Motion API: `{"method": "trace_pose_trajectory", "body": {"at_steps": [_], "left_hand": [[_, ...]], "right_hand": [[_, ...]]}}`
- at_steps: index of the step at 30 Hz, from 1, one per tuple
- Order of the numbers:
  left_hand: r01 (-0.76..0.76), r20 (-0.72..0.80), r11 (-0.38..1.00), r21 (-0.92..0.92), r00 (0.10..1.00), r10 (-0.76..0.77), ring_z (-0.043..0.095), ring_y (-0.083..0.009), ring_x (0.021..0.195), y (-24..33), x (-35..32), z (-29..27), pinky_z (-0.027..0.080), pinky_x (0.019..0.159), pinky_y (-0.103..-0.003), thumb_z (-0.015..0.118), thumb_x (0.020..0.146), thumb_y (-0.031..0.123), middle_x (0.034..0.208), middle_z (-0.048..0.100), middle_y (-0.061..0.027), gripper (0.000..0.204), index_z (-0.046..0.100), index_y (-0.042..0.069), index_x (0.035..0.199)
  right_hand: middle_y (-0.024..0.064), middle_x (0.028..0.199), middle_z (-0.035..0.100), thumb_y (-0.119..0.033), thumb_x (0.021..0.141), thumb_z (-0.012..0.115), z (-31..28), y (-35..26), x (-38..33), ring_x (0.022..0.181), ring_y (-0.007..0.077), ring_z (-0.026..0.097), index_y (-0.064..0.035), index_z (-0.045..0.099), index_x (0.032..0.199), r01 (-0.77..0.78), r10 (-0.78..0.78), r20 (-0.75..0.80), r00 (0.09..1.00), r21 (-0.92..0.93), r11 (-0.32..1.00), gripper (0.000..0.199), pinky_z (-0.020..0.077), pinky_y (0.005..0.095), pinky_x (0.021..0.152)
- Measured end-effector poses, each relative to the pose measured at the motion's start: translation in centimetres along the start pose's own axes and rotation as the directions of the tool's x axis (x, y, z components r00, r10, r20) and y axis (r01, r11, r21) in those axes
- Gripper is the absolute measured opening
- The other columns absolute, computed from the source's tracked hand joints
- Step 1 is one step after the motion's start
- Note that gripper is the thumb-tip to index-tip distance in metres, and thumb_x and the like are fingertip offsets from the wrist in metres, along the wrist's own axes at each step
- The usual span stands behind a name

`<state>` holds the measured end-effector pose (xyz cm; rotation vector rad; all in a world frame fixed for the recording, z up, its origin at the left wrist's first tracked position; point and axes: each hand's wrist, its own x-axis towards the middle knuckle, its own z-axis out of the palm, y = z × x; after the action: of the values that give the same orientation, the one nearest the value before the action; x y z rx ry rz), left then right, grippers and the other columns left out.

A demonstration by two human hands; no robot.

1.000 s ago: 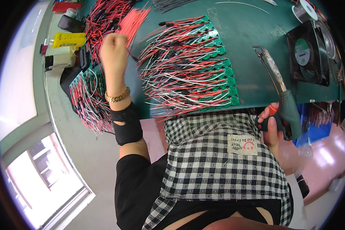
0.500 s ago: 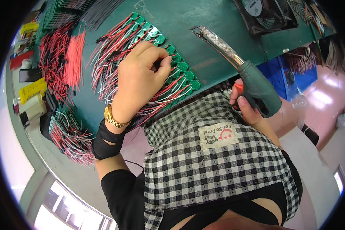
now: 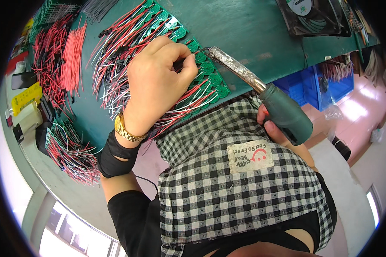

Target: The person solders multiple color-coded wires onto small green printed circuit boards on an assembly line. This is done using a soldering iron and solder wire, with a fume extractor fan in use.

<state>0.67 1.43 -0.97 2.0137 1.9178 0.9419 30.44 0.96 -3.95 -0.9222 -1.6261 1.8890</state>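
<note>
"Hands first: what is their state?"

"Left hand (image 3: 161, 70), centre of the frame, above the red and white wires (image 3: 122, 53): thumb and forefinger drawn together at the edge of the round green boards (image 3: 214, 79). Whether a wire lies between them is hidden; I cannot tell. Right hand (image 3: 275, 129), right of centre: wrapped around the green handle (image 3: 287, 113) of the soldering gun (image 3: 266, 92), partly hidden behind it."

"And the work itself?"

"Boards run from the upper centre down to the middle of the frame, wires trailing leftward. The metal shaft (image 3: 238, 68) slants up and left; its tip (image 3: 206, 49) is just beside the left fingertips. Contact with a board cannot be confirmed."

"Recommended practice for this step, judged to be soldering?"

"Brace the left hand so that any wire stays still on its board. Bring only the tip to the joint, holding the shaft clear of skin and neighbouring insulation. Heat briefly, lift cleanly, and let the joint set before letting go."

"Principal risk?"

"Burnt fingertips, in my assessment. Bridged joints second, since the boards sit closely packed."
</note>
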Motion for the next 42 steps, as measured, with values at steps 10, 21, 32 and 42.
{"method": "trace_pose_trajectory", "body": {"at_steps": [10, 21, 32, 42], "left_hand": [[0.002, -0.029, 1.000, 0.010, 1.000, -0.001, 0.053, -0.0132, 0.051, -0.1, 0.0, 0.1, 0.043, 0.046, -0.025, 0.068, 0.067, 0.003, 0.066, 0.056, -0.0018, 0.006, 0.063, 0.006, 0.068], [0.018, -0.032, 0.999, 0.027, 0.999, -0.017, 0.056, -0.0216, 0.056, 0.0, 0.0, 0.3, 0.046, 0.049, -0.032, 0.069, 0.066, 0.007, 0.066, 0.055, -0.0037, 0.006, 0.063, 0.008, 0.067], [0.049, 0.023, 0.989, -0.139, 0.999, -0.046, 0.053, -0.0101, 0.053, 0.3, 0.1, -0.3, 0.043, 0.048, -0.022, 0.068, 0.072, -0.001, 0.067, 0.056, -0.0031, 0.007, 0.064, 0.003, 0.075], [-0.008, -0.028, 1.000, -0.021, 1.000, 0.008, 0.050, -0.0060, 0.051, 0.3, 0.1, 0.6, 0.040, 0.045, -0.019, 0.068, 0.069, -0.001, 0.063, 0.054, 0.0003, 0.008, 0.062, 0.004, 0.070]], "right_hand": [[0.0100, 0.086, 0.057, -0.023, 0.084, 0.063, 0.1, -0.5, 0.7, 0.075, 0.0156, 0.052, -0.0039, 0.050, 0.106, 0.050, -0.044, 0.030, 0.999, -0.219, 0.974, 0.031, 0.0431, 0.0290, 0.068], [0.0048, 0.080, 0.055, -0.009, 0.080, 0.059, 1.1, -2.9, 1.3, 0.069, 0.0126, 0.053, -0.0010, 0.057, 0.092, 0.011, -0.012, -0.121, 0.993, -0.012, 1.000, 0.015, 0.0467, 0.0259, 0.064], [0.0058, 0.084, 0.058, -0.007, 0.079, 0.062, 0.0, -3.0, 1.3, 0.072, 0.0130, 0.057, -0.0010, 0.058, 0.094, 0.057, -0.055, 0.020, 0.998, -0.073, 0.996, 0.017, 0.0484, 0.0251, 0.064], [0.0104, 0.093, 0.056, -0.014, 0.086, 0.062, -0.9, -1.6, 1.0, 0.082, 0.0162, 0.054, -0.0072, 0.048, 0.116, 0.094, -0.060, 0.207, 0.976, -0.155, 0.983, 0.033, 0.0457, 0.0316, 0.074]]}}
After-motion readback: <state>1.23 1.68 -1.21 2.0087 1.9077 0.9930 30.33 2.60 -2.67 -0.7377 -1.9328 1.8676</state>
